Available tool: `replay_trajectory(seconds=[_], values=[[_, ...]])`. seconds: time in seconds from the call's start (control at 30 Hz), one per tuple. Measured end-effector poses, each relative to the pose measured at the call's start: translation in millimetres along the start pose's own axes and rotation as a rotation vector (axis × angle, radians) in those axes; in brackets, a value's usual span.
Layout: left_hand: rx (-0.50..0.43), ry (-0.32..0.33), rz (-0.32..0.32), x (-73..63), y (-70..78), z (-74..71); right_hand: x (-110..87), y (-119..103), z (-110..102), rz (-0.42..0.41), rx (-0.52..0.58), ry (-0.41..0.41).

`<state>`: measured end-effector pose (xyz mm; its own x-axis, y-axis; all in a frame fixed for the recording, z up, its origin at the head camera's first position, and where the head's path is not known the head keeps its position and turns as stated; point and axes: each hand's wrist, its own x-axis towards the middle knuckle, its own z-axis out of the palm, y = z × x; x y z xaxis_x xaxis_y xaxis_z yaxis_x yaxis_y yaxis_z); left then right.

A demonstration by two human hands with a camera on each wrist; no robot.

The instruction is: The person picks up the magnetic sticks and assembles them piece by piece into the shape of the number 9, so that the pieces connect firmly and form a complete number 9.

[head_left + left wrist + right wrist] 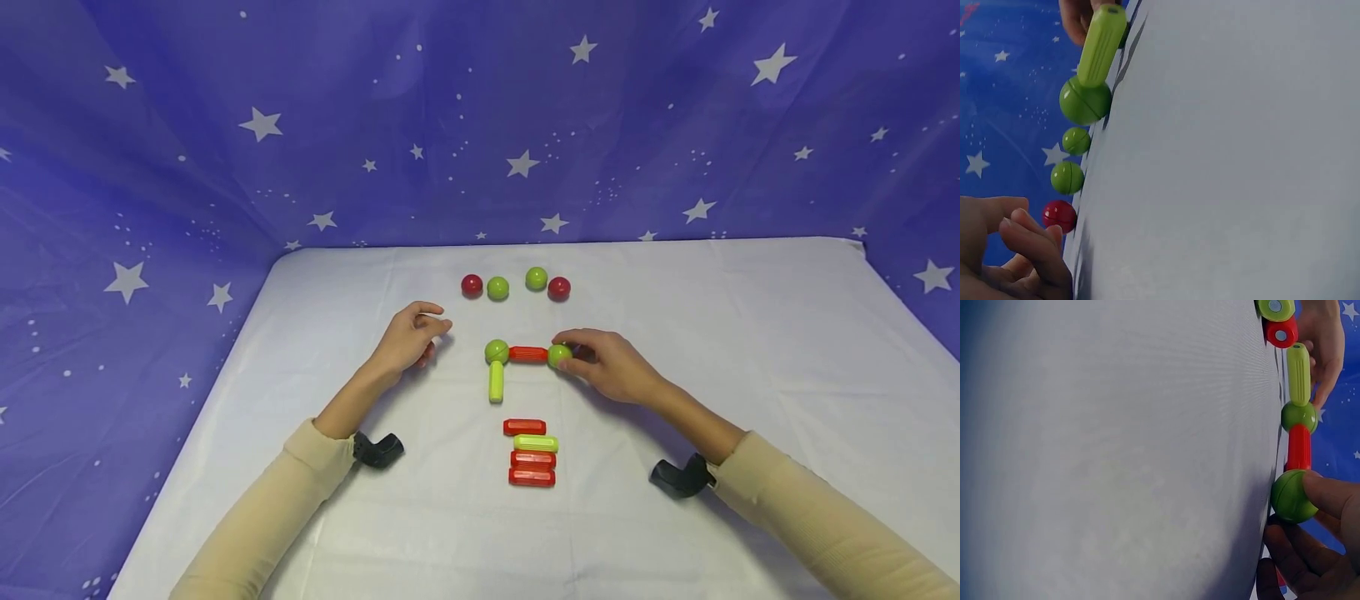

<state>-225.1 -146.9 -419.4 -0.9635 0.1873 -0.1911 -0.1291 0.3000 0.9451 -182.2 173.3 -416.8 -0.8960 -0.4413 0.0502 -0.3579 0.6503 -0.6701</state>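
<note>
The right hand [615,367] pinches a green ball [557,357] touching the right end of a red rod [528,355] on the tabletop [750,350]; left of that rod is the left hand [407,340], fingers loosely bent.

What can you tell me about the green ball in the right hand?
The green ball is round, glossy and plastic-looking, with a thin seam line. It meets the right end of a red stick, on or just above the white cloth; which, I can't tell. The right hand pinches it, hiding part of it.
</note>
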Motion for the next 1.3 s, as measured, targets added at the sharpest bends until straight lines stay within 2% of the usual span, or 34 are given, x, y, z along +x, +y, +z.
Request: replay_trajectory(seconds=[0.17, 0.3, 0.5, 0.9, 1.1, 1.3], values=[[-0.008, 0.03, -0.026, 9.6, -3.6, -6.7, 0.1, 0, 0, -0.01, 0.001, -0.002], [0.001, 0.034, 0.0, 13.1, -0.4, -6.1, 0.0, -1, 0, -0.016, 0.007, -0.001], [0.051, 0.043, 0.058, 21.9, 6.3, 1.7, -1.9, -1, -2, -0.006, -0.007, -0.007], [0.143, 0.092, 0.056, 45.9, 24.3, 18.2, -3.0, 0, -2, -0.003, -0.005, -0.008], [0.198, 0.082, 0.069, 61.1, 26.2, 24.1, -1.7, -1, -1, -0.005, -0.001, -0.008], [0.192, 0.053, 0.052, 71.5, 21.4, 25.6, -0.1, -1, -1, -0.015, -0.007, -0.006]])
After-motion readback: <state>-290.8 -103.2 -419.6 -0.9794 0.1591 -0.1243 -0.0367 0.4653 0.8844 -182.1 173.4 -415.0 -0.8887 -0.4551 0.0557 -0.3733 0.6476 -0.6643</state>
